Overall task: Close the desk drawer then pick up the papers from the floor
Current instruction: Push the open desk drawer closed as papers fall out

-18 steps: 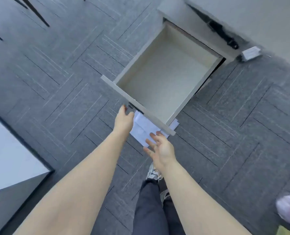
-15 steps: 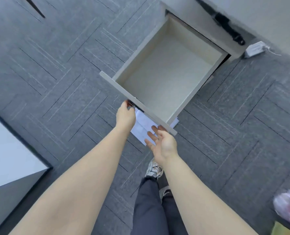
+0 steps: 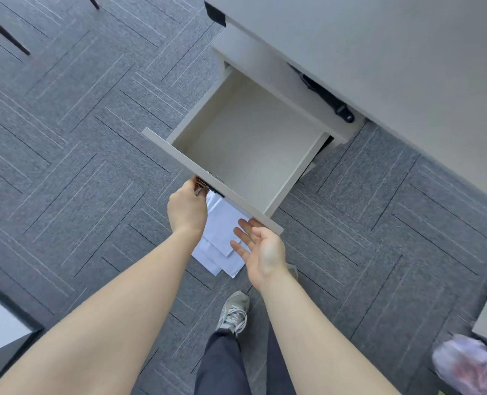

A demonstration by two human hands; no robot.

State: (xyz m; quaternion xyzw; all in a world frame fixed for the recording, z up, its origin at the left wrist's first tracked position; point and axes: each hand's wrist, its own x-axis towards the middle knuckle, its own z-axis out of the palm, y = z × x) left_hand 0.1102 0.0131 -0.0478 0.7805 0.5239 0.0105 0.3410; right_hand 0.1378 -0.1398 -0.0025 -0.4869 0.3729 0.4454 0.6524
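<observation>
Standing over a grey carpet, looking down at a drawer hanging well out of the desk, its pale inside bare. Curling the left hand, fingers bent and closed around the metal handle on the drawer's front panel, near the panel's middle. Holding the right hand just below the panel's near-right corner, palm turned up and leftward, fingers spread loose and gripping nothing; touching the panel or not, hard to say. Lying on the carpet directly beneath the front panel, between the two hands: white papers, several sheets overlapping, their far edge hidden under the drawer, their near corner pointing toward a grey sneaker below dark trousers. Showing at the lower right edge, blurred: a pinkish bundle.
</observation>
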